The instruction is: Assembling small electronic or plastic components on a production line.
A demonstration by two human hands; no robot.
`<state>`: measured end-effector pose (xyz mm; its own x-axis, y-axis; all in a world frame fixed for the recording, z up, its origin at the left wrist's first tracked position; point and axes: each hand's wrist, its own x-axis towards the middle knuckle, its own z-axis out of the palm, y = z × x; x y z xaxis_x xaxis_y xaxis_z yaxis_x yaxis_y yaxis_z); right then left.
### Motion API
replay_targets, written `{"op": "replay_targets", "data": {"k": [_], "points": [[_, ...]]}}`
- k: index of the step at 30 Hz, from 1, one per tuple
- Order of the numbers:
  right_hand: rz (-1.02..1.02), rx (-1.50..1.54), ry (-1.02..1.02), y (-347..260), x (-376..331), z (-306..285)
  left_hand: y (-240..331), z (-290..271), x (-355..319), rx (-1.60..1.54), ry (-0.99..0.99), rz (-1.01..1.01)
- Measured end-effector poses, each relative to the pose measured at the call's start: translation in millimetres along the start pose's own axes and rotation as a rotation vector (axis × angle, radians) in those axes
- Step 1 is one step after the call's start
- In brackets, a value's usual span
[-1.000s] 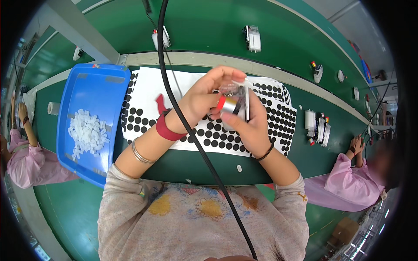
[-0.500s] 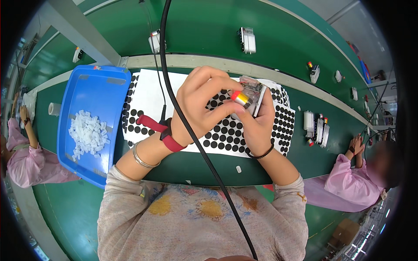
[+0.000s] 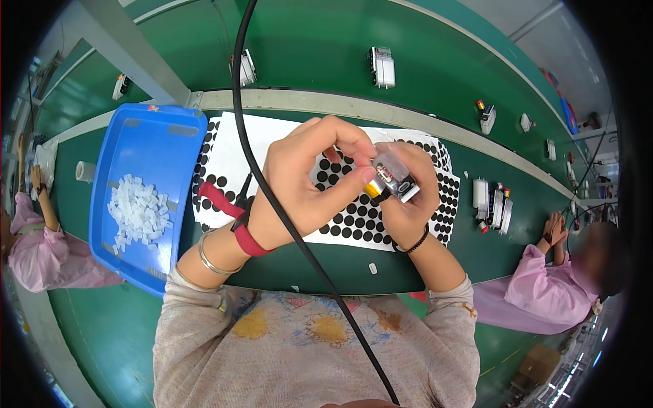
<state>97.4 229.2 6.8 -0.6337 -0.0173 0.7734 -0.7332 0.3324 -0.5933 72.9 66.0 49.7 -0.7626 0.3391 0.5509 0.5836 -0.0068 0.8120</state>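
My right hand [image 3: 411,204] is closed round a small clear-cased electronic device [image 3: 394,170] with a red-and-yellow cylinder [image 3: 374,189] at its side. Thumb and forefinger of my left hand [image 3: 299,180] are pinched at the device's left side, by the cylinder's end, which they partly cover. Both hands hold the device above white sheets [image 3: 252,132] dotted with round black stickers [image 3: 350,221]. A red strap circles my left wrist, and a thin black cord joins it.
A blue tray [image 3: 146,129] with small whitish plastic pieces [image 3: 136,211] lies left. Similar devices [image 3: 493,204] are grouped at right; others [image 3: 382,68] sit on the green surface beyond the rail. A black cable [image 3: 272,204] crosses the view. People in pink are on both sides.
The device has turned in my hands, so its clear cover and end now show more. My left hand has shifted slightly left and down. Devices beyond the rail have shifted a little.
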Motion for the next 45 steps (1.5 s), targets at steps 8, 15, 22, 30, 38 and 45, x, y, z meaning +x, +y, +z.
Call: {"op": "replay_targets", "data": {"k": [8, 15, 22, 30, 38, 45], "points": [[-0.103, -0.047, -0.093, 2, 5, -1, 10, -11, 2, 0.167, 0.013, 0.013], [-0.084, 0.074, -0.163, -3, 5, -1, 3, -22, 3, -0.142, -0.291, -0.349], [0.692, 0.777, 0.026, -21, 4, 3, -1, -6, -1, -0.259, -0.067, -0.194], [0.629, 0.752, 0.048, -20, 1, 5, -1, 6, -1, 0.38, 0.018, 0.309], [0.626, 0.604, 0.038, -19, 0, 7, -9, 7, 0, 0.159, 0.062, 0.047], [0.586, 0.55, 0.03, -20, -1, 9, -11, -5, 1, -0.207, -0.089, -0.219]]}}
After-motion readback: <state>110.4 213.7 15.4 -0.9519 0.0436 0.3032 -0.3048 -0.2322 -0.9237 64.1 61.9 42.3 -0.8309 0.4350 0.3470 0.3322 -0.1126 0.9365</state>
